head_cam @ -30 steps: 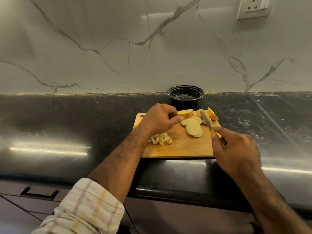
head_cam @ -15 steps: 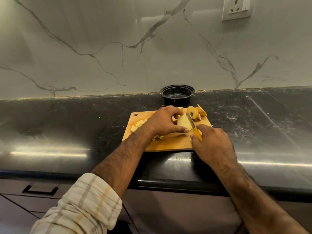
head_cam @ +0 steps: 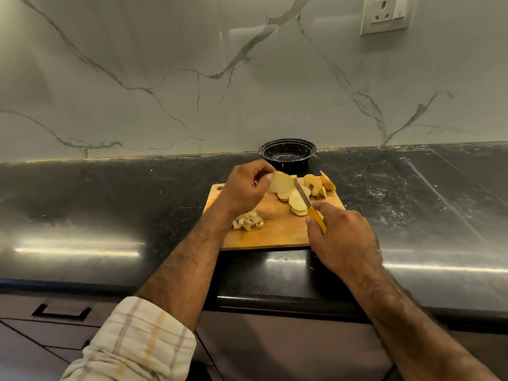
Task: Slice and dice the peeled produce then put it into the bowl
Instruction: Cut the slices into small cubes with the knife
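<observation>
Left hand pinching lifted slice; right hand gripping knife. Best laid flat at board's six o'clock; fingertips tucked before dicing.

We see a matt wooden board on a glossy black stone surface, streaked with glare. At 12 o'clock a shiny black bowl looks plastic. Our knife has a metal blade and smooth yellow plastic handle. The wall is polished veined marble; our sleeve is checked cloth.
</observation>
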Tool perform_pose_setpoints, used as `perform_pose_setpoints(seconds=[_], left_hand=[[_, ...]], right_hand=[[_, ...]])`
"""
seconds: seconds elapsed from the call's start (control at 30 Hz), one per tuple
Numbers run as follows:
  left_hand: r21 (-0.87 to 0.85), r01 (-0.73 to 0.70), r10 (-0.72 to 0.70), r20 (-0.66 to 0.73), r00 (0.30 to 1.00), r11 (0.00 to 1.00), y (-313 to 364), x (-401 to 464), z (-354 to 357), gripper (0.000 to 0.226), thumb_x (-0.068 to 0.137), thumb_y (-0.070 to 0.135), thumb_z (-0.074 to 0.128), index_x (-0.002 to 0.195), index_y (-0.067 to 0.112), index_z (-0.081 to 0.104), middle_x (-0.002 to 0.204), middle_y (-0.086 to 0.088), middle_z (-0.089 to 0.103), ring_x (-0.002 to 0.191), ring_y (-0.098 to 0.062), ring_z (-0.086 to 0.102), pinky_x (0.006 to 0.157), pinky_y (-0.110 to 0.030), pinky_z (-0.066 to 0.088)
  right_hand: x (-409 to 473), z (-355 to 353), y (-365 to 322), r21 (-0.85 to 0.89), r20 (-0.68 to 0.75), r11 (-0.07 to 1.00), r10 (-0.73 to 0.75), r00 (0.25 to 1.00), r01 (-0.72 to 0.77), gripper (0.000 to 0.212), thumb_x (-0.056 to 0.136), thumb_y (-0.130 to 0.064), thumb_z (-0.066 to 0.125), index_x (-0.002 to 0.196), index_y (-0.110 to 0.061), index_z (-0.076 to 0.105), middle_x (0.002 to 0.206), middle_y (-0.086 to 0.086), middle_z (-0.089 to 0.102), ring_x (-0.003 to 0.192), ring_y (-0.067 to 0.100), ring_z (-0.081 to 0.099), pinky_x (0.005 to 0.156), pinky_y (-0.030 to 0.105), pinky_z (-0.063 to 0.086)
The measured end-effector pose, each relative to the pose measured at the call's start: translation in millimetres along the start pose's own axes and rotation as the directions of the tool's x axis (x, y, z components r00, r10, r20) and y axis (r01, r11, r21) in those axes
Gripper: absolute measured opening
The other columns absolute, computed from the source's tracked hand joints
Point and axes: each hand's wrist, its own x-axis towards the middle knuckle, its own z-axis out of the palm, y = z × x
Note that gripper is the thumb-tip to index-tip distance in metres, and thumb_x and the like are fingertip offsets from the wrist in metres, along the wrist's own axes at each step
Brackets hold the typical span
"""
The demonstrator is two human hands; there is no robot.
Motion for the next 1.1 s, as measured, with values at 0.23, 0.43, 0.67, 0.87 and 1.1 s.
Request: perform_pose_setpoints(seconds=[0.23, 0.43, 0.67, 0.87, 1.1], left_hand=[[0.02, 0.182, -0.181, 0.262, 0.948, 0.983, -6, -2, -6, 0.017, 0.102, 0.022, 0.066, 0.114, 0.03, 0.077, 0.107, 0.011, 0.072, 0.102, -0.006, 0.065, 0.094, -0.035, 0.057], [0.357, 0.124, -0.217, 0.235, 0.947, 0.926, -7, -1, -9, 0.012, 0.093, 0.047, 0.075, 0.094, 0.036, 0.075, 0.108, 0.019, 0.063, 0.109, -0.006, 0.054, 0.114, -0.057, 0.029], [0.299, 0.148, -0.262, 0.39, 0.883, 0.943, -5, -6, -14, 0.017, 0.085, 0.05, 0.083, 0.097, 0.037, 0.081, 0.117, 0.024, 0.069, 0.127, -0.008, 0.054, 0.121, -0.064, 0.016], [0.421, 0.104, -0.283, 0.389, 0.877, 0.901, -1, -6, -12, 0.028, 0.081, 0.065, 0.079, 0.1, 0.044, 0.08, 0.135, 0.021, 0.064, 0.142, -0.016, 0.039, 0.118, -0.058, 0.02], [0.46, 0.101, -0.308, 0.4, 0.863, 0.882, 0, -4, -13, 0.026, 0.086, 0.06, 0.077, 0.108, 0.047, 0.078, 0.142, 0.02, 0.061, 0.148, -0.018, 0.033, 0.12, -0.06, 0.017]], right_hand=[[1, 1, -7, -0.013, 0.119, 1.0, -0.02, 0.993, 0.021, 0.045, 0.103, -0.051, 0.05, 0.145, -0.034, 0.054, 0.095, -0.005, 0.065, 0.088, 0.014, 0.057, 0.077, 0.036, 0.056], [-1, 2, -13, -0.102, 0.202, 0.991, -0.065, 0.977, 0.087, 0.043, 0.104, -0.048, 0.045, 0.143, -0.033, 0.055, 0.102, 0.001, 0.069, 0.087, 0.02, 0.06, 0.075, 0.038, 0.055], [9, 5, -27, -0.153, 0.292, 0.972, -0.129, 0.948, 0.179, 0.04, 0.106, -0.043, 0.041, 0.141, -0.032, 0.056, 0.096, -0.004, 0.064, 0.082, 0.016, 0.054, 0.072, 0.036, 0.047], [23, 8, -38, -0.217, 0.373, 0.958, -0.095, 0.923, 0.186, 0.035, 0.105, -0.039, 0.043, 0.135, -0.03, 0.06, 0.091, -0.005, 0.052, 0.084, 0.016, 0.052, 0.073, 0.036, 0.044], [30, 13, -53, -0.241, 0.442, 0.953, -0.061, 0.895, 0.184, 0.029, 0.101, -0.037, 0.052, 0.126, -0.027, 0.061, 0.096, -0.003, 0.054, 0.091, 0.019, 0.056, 0.083, 0.041, 0.051]])
